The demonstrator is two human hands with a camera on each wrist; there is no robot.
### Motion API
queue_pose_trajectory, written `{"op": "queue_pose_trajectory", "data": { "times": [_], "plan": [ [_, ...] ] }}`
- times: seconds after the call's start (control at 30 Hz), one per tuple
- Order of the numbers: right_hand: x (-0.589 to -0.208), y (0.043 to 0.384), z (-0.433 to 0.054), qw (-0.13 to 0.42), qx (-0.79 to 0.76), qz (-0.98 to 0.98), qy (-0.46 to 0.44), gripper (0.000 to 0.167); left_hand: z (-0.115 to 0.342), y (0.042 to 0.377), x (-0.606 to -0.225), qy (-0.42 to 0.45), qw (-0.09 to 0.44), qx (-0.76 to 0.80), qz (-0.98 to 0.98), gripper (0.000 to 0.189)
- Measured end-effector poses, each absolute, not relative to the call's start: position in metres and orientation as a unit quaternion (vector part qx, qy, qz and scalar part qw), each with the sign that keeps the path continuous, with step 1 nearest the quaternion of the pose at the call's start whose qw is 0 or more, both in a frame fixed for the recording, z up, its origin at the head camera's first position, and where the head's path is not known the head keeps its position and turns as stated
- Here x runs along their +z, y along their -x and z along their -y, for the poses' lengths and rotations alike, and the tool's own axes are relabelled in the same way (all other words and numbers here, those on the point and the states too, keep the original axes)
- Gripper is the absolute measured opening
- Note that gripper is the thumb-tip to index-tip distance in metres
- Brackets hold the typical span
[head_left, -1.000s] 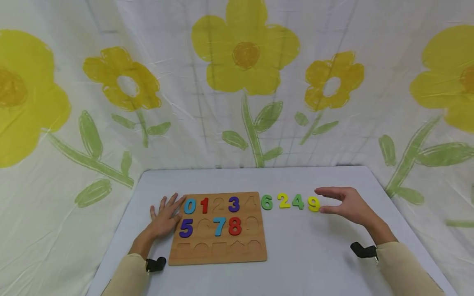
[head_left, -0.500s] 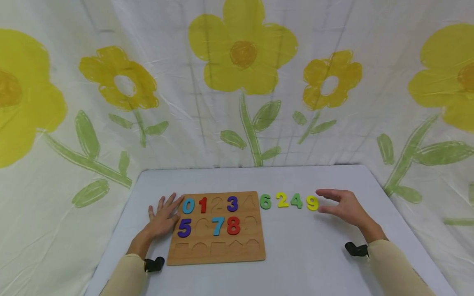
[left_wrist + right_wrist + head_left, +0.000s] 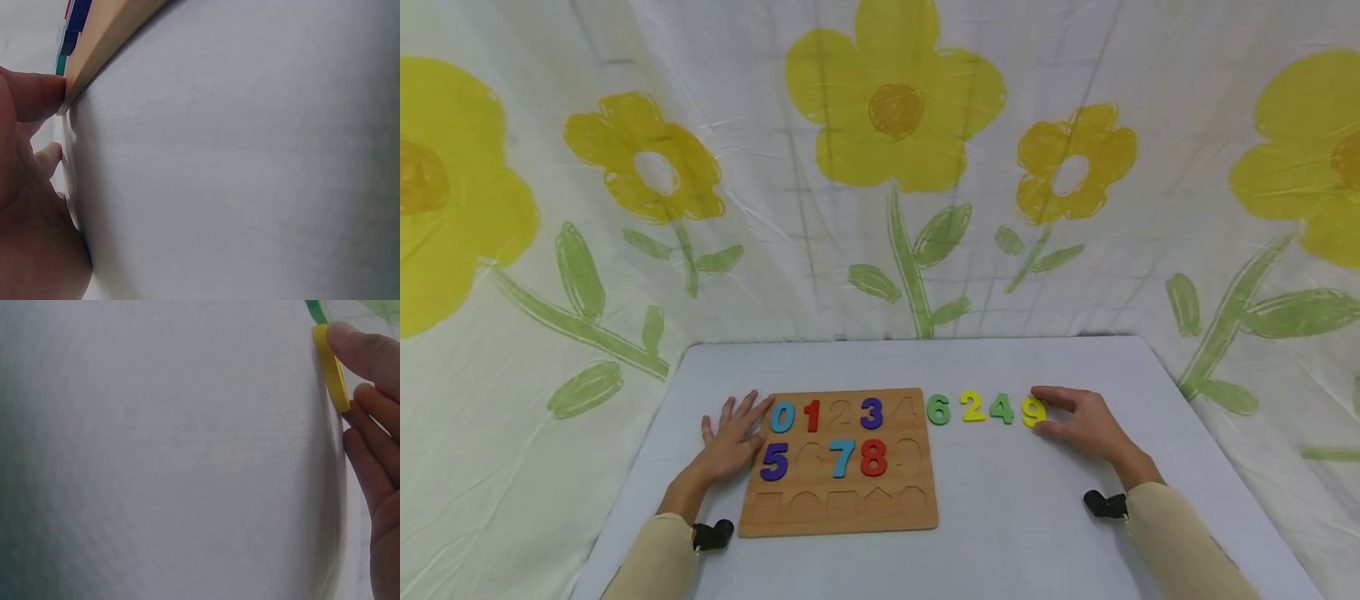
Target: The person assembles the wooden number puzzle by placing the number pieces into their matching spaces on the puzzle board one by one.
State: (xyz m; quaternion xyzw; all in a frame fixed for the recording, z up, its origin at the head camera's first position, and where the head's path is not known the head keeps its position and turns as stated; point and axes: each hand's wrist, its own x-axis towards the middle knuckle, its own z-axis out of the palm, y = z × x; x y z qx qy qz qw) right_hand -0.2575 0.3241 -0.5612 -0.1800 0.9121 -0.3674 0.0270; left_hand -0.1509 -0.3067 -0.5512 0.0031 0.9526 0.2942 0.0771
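A wooden number puzzle board [image 3: 838, 521] lies on the table, with blue 0, red 1, purple 3, purple 5, blue 7 and red 8 in its recesses. My left hand [image 3: 730, 446] rests with fingers spread at the board's left edge; in the left wrist view the thumb [image 3: 40, 97] touches its side. My right hand [image 3: 1086, 425] pinches the yellow number 9 [image 3: 1031, 411] between thumb and fingers, the piece still flat on the table. The right wrist view shows the thumb [image 3: 359, 350] against the yellow piece [image 3: 331, 372]; the index fingertip's contact is partly hidden.
Between the board and the 9 lie a green 6 [image 3: 938, 410], a yellow 2 [image 3: 972, 407] and a green 4 [image 3: 1002, 409] in a row. The white table [image 3: 1000, 517] ends at a flowered curtain [image 3: 760, 275] behind.
My right hand has moved left and its thumb and fingers have come together around the 9. My left hand and the board have stayed in place.
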Motion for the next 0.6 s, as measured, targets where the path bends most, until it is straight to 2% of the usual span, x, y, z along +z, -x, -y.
{"op": "queue_pose_trajectory", "data": {
  "times": [0.3, 0.6],
  "plan": [
    [-0.56, 0.2539, -0.3185, 0.031, -0.349, -0.921, 0.174, 0.065, 0.306, 0.1505, -0.5518, 0.0, 0.081, 0.294, -0.952, 0.066],
    [-0.5607, 0.2532, -0.3195, 0.011, -0.337, -0.924, 0.178, 0.061, 0.3061, 0.1516, -0.5505, 0.001, 0.085, 0.299, -0.95, 0.066]
  ]
}}
